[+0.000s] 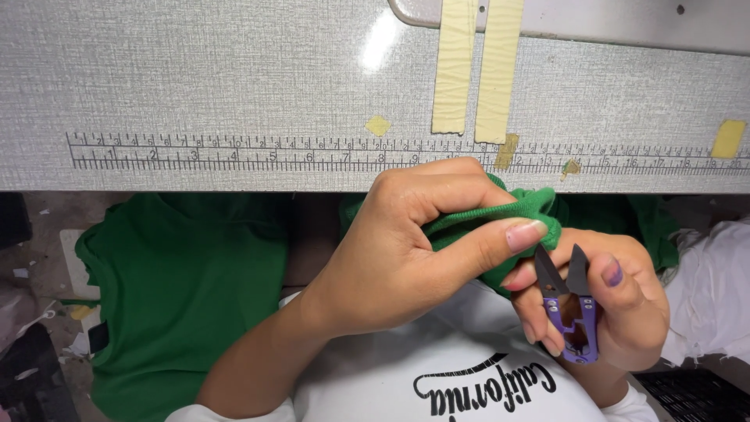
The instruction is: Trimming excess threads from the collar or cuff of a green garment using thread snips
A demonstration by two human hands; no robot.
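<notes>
Green knit fabric (525, 209) is pinched in the left hand (406, 250), its fingers clamped on a folded edge just off the table's (234, 70) near edge. Purple thread snips (573, 309), blades apart, are gripped in the right hand (617, 305), touching the fabric; trimming appears underway. A printed ruler strip (234, 152) runs along that edge, with yellowish tape strips (476, 66) near the far edge.

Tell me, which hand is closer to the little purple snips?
Right. The right hand holds the purple snips in its fingers, blades pointing up. The left hand sits beside them, pinching the green fabric; its thumb tip is just next to the blades.
</notes>
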